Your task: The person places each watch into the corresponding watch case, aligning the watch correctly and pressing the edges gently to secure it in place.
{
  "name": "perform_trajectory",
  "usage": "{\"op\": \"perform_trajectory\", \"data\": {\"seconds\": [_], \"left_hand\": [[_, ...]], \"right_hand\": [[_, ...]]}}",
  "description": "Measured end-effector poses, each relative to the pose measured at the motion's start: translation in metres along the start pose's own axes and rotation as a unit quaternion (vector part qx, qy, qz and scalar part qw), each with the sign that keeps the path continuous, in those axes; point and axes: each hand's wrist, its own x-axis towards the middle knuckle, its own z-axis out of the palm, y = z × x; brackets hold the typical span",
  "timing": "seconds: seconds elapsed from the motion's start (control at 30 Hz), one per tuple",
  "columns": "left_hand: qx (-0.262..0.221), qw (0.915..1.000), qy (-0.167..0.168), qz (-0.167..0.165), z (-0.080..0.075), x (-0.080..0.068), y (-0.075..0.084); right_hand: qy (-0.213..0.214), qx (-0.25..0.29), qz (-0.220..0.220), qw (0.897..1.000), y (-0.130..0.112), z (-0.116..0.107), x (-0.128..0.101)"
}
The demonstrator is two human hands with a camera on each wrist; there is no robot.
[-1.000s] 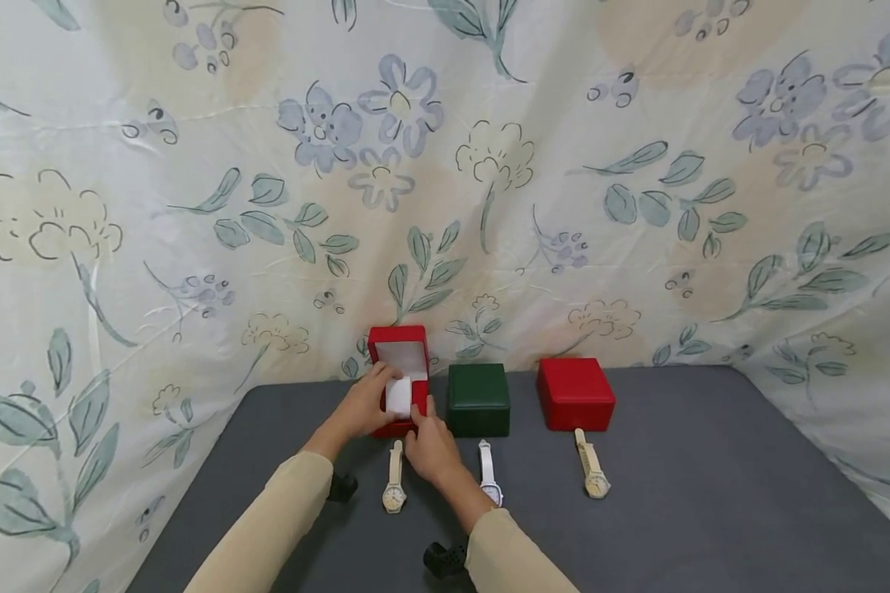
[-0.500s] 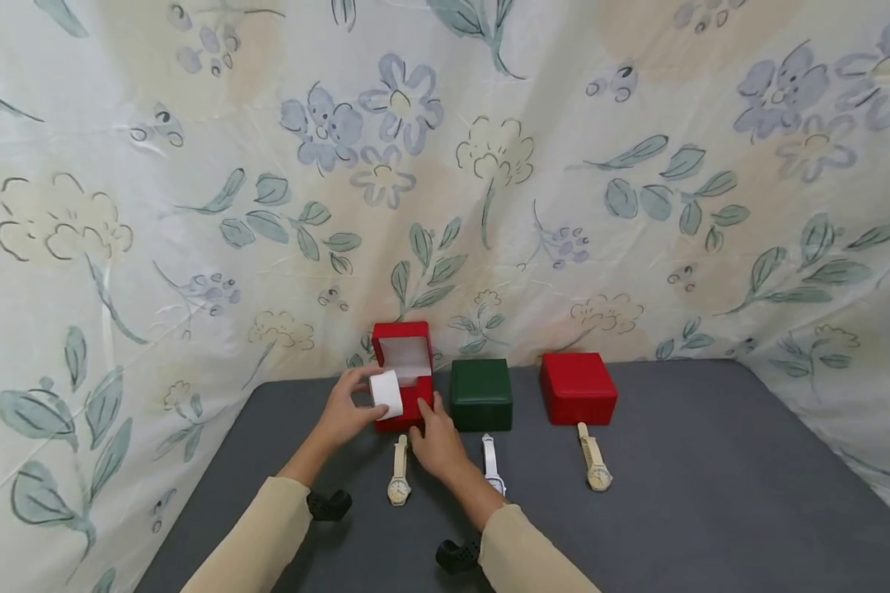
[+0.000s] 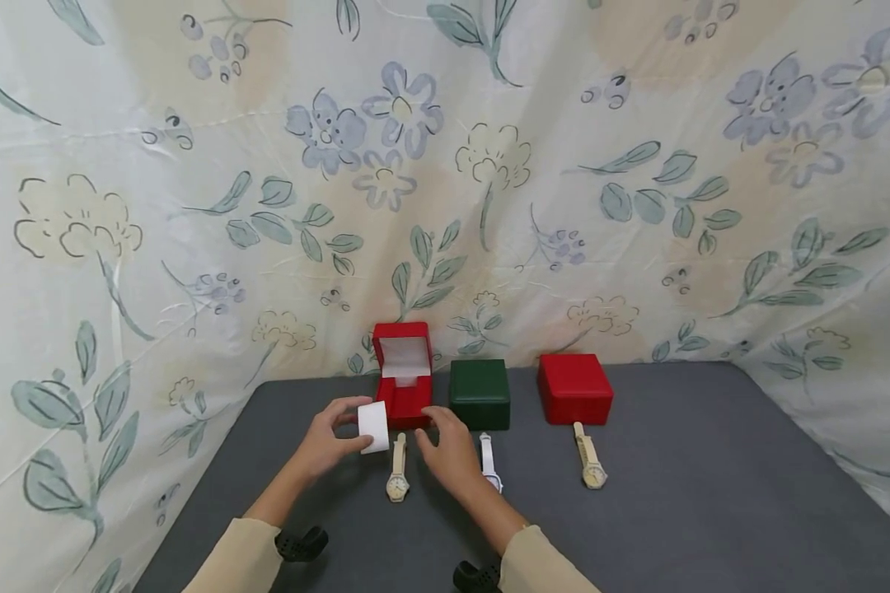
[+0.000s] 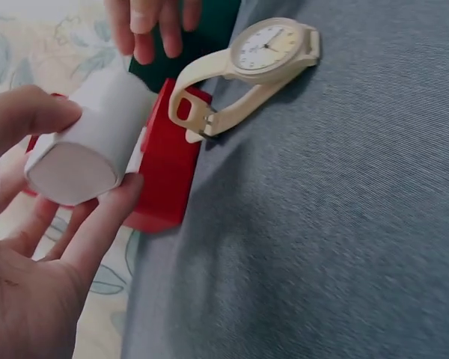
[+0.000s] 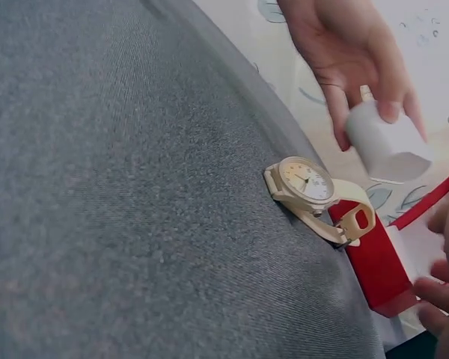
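My left hand (image 3: 325,443) pinches a white watch cushion (image 3: 373,427) between thumb and fingers, raised in front of the open red watch box (image 3: 419,395). In the left wrist view the cushion (image 4: 105,127) is a smooth rounded block with a flat end. My right hand (image 3: 451,455) holds nothing; its fingers are spread and loosely bent near the box's front right corner. The box's lid stands up with a white lining, and its red inside shows. A cream wristwatch (image 3: 397,486) lies in front of it, between my hands, its strap buckled in a loop (image 5: 359,218).
A closed green box (image 3: 480,395) and a closed red box (image 3: 575,389) stand in a row to the right. Before them lie a white watch (image 3: 488,457), partly behind my right hand, and another cream watch (image 3: 590,459). A floral cloth (image 3: 445,189) hangs behind the grey table (image 3: 682,494).
My left hand has lifted the white cushion out of the red box and brought it forward and left. My right hand has let go of the box's front and drawn slightly back.
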Motion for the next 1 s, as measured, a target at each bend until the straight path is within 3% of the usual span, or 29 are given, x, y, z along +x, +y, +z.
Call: {"op": "perform_trajectory", "data": {"seconds": [0.1,0.2,0.37,0.53,0.73,1.0], "left_hand": [[0.0,0.9999,-0.004,-0.012,-0.002,-0.007,-0.003],[-0.001,0.9998,-0.011,-0.019,-0.003,-0.012,-0.007],[-0.01,0.9993,-0.023,-0.027,0.0,-0.019,-0.013],[-0.024,0.9985,-0.029,-0.04,0.004,-0.025,-0.017],[-0.038,0.9976,-0.031,-0.047,0.006,-0.027,-0.021],[-0.039,0.9949,-0.088,-0.03,0.0,-0.025,-0.027]], "right_hand": [[-0.084,-0.003,0.006,0.996,-0.001,-0.002,-0.001],[-0.173,-0.023,0.008,0.985,-0.002,-0.002,-0.001],[-0.247,-0.073,-0.027,0.966,0.001,0.002,-0.001],[-0.259,-0.125,-0.058,0.956,0.004,0.006,-0.003],[-0.244,-0.154,-0.059,0.956,0.004,0.009,-0.004],[-0.229,-0.076,-0.025,0.97,0.004,0.008,-0.005]]}}
